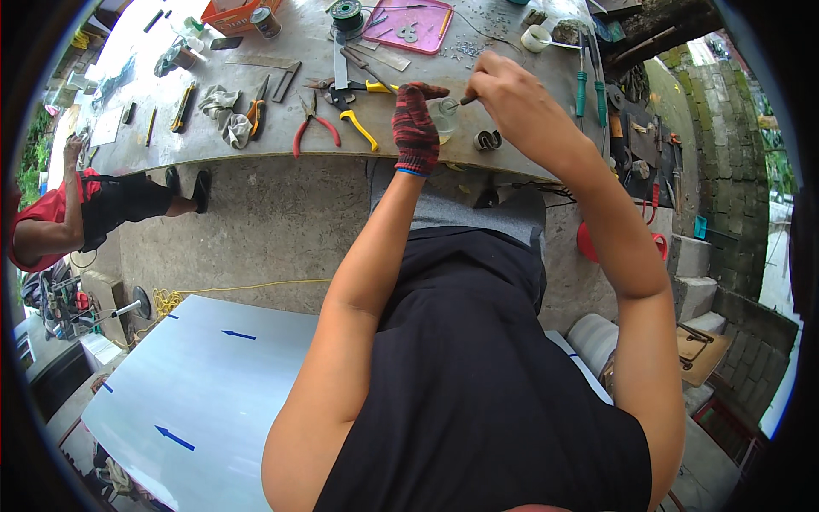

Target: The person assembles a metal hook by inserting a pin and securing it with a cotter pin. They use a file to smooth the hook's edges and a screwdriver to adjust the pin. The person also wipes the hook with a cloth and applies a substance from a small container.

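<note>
Head view: pinching thin stick (467, 100) with right hand (510, 96); can't tell grip of gloved left hand (417, 128), beside clear cup (445, 126). Likely light, slippery, tippy; grasp around sides.

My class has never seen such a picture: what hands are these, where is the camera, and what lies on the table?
No machine here: a person works with their hands. This picture comes from a fisheye camera on that person's head, looking down, so straight edges bend. The left hand wears a red-and-black glove; the right hand is bare, its fingers seemingly pinched; anything they hold is too small to identify. Near both is a clear container. On the grey table lie a pink tray, a metal square, red-handled pliers and a wire spool. Another person stands at left.
</note>
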Demonstrator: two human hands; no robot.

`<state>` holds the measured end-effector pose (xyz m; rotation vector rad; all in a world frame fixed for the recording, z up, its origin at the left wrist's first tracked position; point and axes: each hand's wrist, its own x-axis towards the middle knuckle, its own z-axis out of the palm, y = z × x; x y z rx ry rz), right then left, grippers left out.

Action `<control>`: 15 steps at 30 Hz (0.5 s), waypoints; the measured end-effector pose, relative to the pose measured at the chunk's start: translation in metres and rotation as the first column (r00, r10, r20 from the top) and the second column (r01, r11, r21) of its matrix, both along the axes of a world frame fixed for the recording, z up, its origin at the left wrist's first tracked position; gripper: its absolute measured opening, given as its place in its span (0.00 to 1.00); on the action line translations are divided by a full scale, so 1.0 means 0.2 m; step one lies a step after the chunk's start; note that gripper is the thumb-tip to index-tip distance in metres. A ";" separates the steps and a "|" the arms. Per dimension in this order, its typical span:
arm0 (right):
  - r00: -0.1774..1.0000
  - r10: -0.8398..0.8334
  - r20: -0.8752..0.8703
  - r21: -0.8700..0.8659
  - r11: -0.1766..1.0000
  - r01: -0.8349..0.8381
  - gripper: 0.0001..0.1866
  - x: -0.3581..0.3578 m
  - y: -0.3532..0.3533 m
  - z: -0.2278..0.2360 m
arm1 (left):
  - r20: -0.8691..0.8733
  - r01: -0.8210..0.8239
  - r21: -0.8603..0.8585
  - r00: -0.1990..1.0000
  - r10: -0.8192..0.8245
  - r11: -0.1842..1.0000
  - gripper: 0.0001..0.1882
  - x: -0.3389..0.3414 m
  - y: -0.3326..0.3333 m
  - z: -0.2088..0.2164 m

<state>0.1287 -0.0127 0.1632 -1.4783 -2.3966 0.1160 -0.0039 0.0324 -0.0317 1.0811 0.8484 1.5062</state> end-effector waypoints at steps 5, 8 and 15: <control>0.990 0.077 0.116 -0.094 0.993 -0.067 0.09 -0.09 0.10 -0.03 | 0.041 -0.060 -0.022 0.997 0.061 0.998 0.20 -0.14 -0.03 -0.07; 0.991 0.103 0.081 -0.103 0.990 -0.095 0.07 -0.10 0.14 -0.04 | -0.022 -0.068 -0.091 0.998 0.066 0.994 0.19 -0.27 -0.08 -0.08; 0.992 0.118 0.037 -0.223 0.969 -0.107 0.08 -0.06 0.17 -0.07 | -0.297 -0.082 -0.246 0.955 0.005 0.966 0.12 -0.33 -0.20 -0.10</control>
